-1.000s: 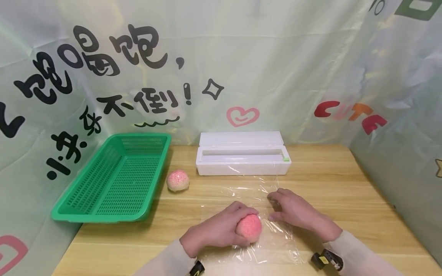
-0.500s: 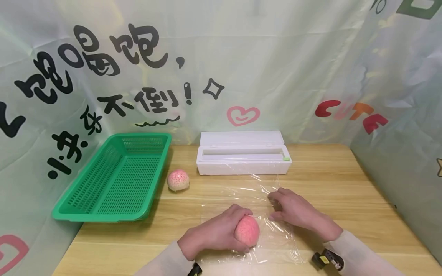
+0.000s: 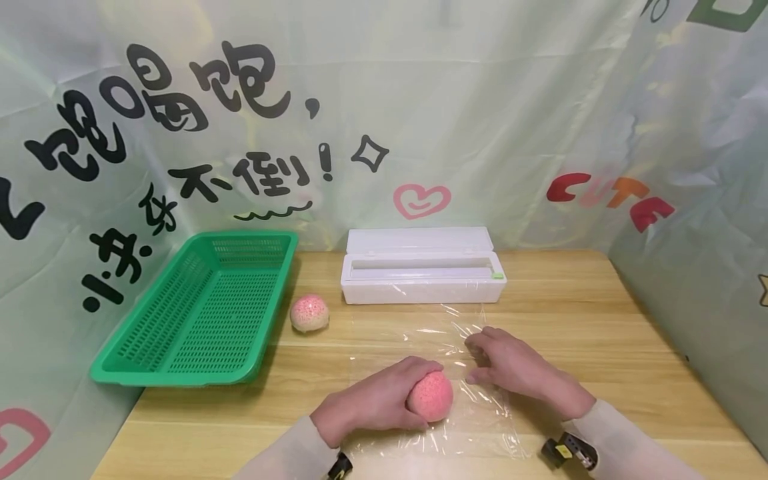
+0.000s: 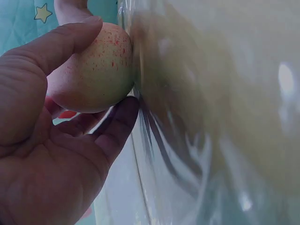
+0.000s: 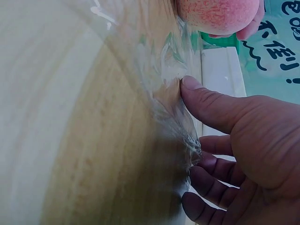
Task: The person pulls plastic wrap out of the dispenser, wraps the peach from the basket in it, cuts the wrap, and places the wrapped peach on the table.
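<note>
My left hand (image 3: 378, 400) grips a pink peach (image 3: 431, 397), thumb on one side and fingers curled round the other. In the left wrist view its paler, red-speckled side (image 4: 105, 70) shows, right against the clear plastic wrap (image 4: 187, 122). That wrap (image 3: 474, 427) lies on the wooden table, stretching from the white dispenser box (image 3: 423, 292) toward the person. To the right of the peach, my right hand (image 3: 516, 363) rests its fingertips on the wrap near its right edge; the right wrist view shows the film (image 5: 173, 103) wrinkled beside the thumb, fingers loosely bent.
A second peach (image 3: 309, 315) sits left of the wrap. Beyond it stands a green perforated basket (image 3: 268, 333) at the table's left. The box's lid (image 3: 419, 240) is raised at the back. A printed cloth (image 3: 480, 120) hangs behind and along both sides.
Within the left hand's grip the peach shifts slightly left and tips a little, then turns back. My right hand stays in place on the wrap.
</note>
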`<state>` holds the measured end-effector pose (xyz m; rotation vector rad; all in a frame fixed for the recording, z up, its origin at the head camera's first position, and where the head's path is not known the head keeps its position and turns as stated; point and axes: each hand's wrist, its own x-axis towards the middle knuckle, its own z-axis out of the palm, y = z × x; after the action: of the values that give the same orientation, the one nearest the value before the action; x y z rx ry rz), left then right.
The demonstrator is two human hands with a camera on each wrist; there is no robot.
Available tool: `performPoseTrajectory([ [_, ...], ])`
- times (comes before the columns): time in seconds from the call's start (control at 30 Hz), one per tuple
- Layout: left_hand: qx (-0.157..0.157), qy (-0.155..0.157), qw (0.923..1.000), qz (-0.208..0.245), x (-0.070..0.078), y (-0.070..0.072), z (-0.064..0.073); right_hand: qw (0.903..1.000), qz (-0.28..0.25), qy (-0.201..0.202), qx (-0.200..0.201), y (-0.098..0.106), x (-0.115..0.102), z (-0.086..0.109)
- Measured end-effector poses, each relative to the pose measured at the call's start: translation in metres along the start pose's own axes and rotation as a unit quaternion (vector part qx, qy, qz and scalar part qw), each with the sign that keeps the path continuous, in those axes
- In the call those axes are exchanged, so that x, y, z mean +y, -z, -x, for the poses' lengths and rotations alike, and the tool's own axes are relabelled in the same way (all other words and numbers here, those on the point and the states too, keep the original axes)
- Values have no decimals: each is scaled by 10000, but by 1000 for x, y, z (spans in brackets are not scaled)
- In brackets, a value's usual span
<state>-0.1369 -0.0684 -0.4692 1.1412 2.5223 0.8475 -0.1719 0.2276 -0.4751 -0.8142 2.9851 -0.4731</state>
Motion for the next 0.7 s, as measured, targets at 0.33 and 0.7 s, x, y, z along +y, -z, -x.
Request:
performPoseTrajectory([
  [0.33,-108,406,9991,-2,4,-2,1,9999,-69,-61,-55,0,1,0],
  [0.7,-261,272,9990,233,1,1,0,9999,-109,-80,-39,-2,1,0],
])
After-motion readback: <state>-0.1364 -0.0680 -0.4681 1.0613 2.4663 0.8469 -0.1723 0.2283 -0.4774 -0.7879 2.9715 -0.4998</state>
